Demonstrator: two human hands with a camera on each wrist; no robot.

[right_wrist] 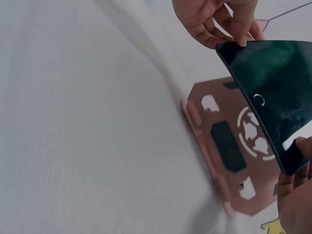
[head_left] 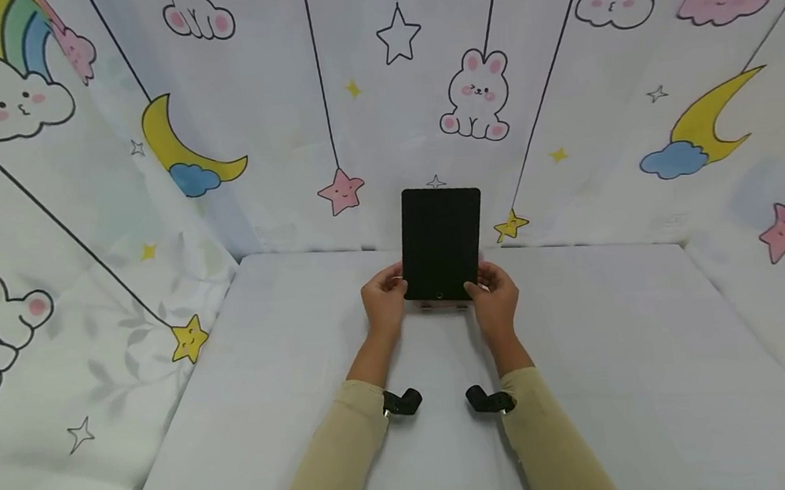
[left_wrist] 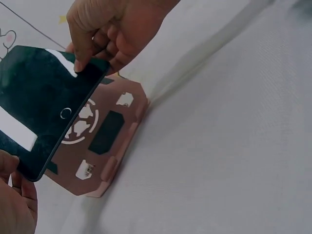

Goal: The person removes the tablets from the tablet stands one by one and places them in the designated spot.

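A black tablet point(head_left: 442, 242) with a round home button is held upright, screen towards me, above the far part of the table. My left hand point(head_left: 384, 301) grips its lower left edge with the thumb on the front. On the opposite lower edge, my right hand point(head_left: 497, 296) pinches it the same way, thumb near the corner. Behind and below the tablet is a rose-coloured stand plate point(left_wrist: 68, 162) with cut-outs, a dark rectangular pad point(left_wrist: 107, 132) and a lipped front edge. The tablet hides most of this stand in the head view.
The white-covered table point(head_left: 633, 380) spreads out on both sides of the arms. A cloth backdrop point(head_left: 264, 92) with printed rainbows, moons, stars and rabbits rises behind it. Small black wrist cameras point(head_left: 404, 402) sit on both sleeves.
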